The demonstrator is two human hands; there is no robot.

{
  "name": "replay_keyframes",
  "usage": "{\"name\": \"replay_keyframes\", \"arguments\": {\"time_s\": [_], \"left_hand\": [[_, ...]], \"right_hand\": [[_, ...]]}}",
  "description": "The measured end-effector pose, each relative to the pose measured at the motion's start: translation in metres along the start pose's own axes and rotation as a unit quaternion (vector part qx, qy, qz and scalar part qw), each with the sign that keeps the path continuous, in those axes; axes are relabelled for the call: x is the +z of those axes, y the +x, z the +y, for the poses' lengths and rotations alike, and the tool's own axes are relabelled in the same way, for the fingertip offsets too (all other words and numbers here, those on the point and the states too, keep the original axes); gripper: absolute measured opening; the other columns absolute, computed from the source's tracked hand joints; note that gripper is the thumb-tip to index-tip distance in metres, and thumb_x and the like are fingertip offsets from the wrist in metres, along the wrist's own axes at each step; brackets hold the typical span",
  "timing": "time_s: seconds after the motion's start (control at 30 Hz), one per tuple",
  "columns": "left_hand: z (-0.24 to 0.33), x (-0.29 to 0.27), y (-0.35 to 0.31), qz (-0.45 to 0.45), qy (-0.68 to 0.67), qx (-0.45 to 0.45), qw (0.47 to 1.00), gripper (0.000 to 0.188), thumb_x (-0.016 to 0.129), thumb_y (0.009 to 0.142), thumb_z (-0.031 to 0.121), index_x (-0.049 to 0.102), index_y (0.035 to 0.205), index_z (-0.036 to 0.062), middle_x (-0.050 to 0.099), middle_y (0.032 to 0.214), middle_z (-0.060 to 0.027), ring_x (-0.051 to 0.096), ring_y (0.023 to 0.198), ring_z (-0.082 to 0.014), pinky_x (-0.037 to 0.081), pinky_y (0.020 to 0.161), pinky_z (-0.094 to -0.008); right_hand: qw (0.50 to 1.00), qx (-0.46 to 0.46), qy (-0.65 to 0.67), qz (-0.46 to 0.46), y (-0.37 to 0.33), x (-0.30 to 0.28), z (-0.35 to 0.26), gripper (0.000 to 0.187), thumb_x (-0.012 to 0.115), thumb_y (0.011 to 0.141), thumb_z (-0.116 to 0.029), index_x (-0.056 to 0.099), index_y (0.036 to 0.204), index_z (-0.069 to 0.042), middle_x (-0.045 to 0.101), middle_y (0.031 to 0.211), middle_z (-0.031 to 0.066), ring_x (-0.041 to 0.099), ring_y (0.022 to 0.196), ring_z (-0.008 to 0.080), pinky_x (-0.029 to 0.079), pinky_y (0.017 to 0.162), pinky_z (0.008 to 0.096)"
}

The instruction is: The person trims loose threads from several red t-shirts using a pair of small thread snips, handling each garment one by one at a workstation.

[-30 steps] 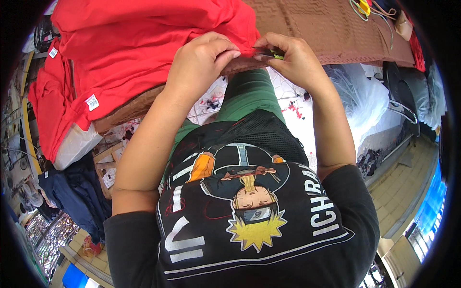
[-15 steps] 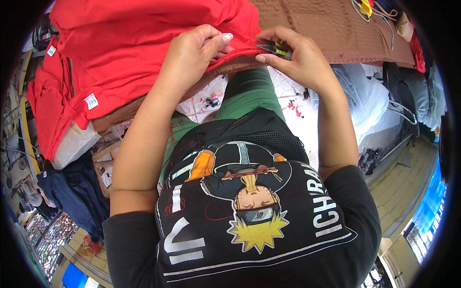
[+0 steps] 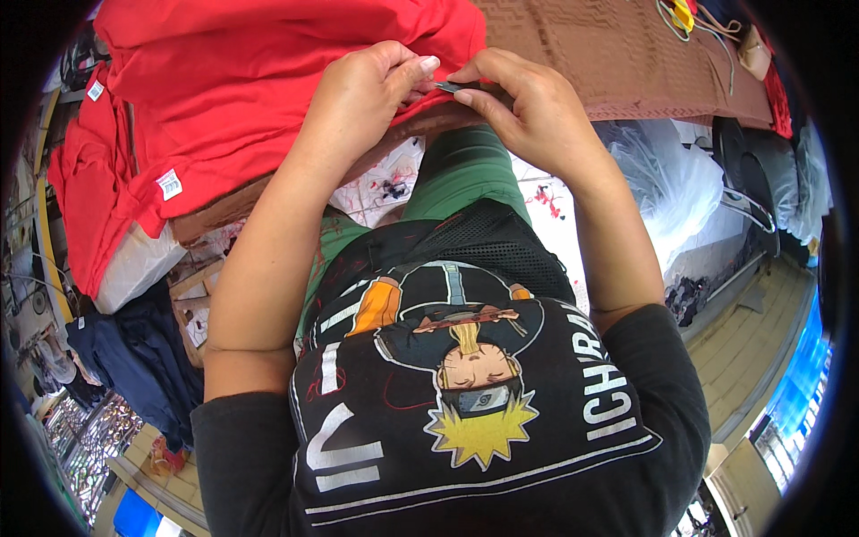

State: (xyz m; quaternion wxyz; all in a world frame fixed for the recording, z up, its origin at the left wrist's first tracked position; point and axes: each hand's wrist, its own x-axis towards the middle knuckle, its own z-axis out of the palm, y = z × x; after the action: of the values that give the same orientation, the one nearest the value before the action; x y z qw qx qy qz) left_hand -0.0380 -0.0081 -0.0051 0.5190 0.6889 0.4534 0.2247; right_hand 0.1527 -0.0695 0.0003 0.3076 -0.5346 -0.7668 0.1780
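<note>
Red garments (image 3: 215, 98) are heaped over the table edge in front of me, with white labels showing at the left. My left hand (image 3: 362, 98) is closed in a pinch at the near edge of the red cloth, its thumb on top; the exact spot gripped is partly hidden by the fingers. Close beside it, my right hand (image 3: 537, 107) is closed round a pair of thread snips (image 3: 447, 87). Only the dark metal tips show, pointing left toward the left fingertips; the rest lies within the palm.
Brown patterned cloth (image 3: 617, 63) covers the table. Cords and a yellow item (image 3: 683, 16) lie at its far right. Clear plastic bags (image 3: 662, 188) stand below on the right. Dark blue clothing (image 3: 134, 358) hangs at lower left. Thread scraps (image 3: 548, 201) litter the floor.
My right hand has moved left to the left fingertips, and its fingers have closed in round the snips, hiding the yellow-green handles. My left hand has barely moved.
</note>
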Motion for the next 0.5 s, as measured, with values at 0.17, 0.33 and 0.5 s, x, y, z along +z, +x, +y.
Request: {"name": "replay_keyframes", "arguments": {"time_s": [0.17, 0.33, 0.5], "left_hand": [[-0.001, 0.001, 0.0, 0.005, 0.029, 0.023, 0.999, 0.029, 0.057, 0.096, 0.027, 0.063, 0.093, -0.0012, 0.068, 0.087, -0.0073, 0.064, 0.08, -0.0113, 0.052, 0.077, -0.0258], [0.001, -0.001, -0.004, 0.015, 0.051, 0.045, 0.998, 0.027, 0.057, 0.095, 0.024, 0.063, 0.091, -0.0013, 0.068, 0.091, -0.0074, 0.063, 0.086, -0.0122, 0.05, 0.082, -0.0267], [0.054, -0.047, -0.047, -0.053, 0.149, 0.239, 0.958, 0.022, 0.056, 0.092, 0.017, 0.059, 0.08, -0.0012, 0.059, 0.123, -0.016, 0.053, 0.114, -0.0234, 0.038, 0.1, -0.0363]], "right_hand": [[1.0, 0.013, -0.002, 0.003, -0.001, -0.002, -0.001, 0.013, 0.063, 0.084, -0.019, 0.062, 0.093, -0.009, 0.064, 0.086, 0.0112, 0.062, 0.08, 0.0334, 0.048, 0.067, 0.0427], [1.0, 0.0, -0.031, -0.002, 0.0, -0.003, -0.007, 0.014, 0.063, 0.083, -0.02, 0.063, 0.093, -0.01, 0.065, 0.088, 0.0118, 0.063, 0.081, 0.0335, 0.048, 0.068, 0.0429], [0.998, 0.01, -0.028, 0.05, -0.003, -0.012, -0.005, 0.016, 0.065, 0.085, -0.015, 0.065, 0.099, -0.006, 0.063, 0.082, 0.0094, 0.06, 0.072, 0.022, 0.047, 0.065, 0.0328]]}}
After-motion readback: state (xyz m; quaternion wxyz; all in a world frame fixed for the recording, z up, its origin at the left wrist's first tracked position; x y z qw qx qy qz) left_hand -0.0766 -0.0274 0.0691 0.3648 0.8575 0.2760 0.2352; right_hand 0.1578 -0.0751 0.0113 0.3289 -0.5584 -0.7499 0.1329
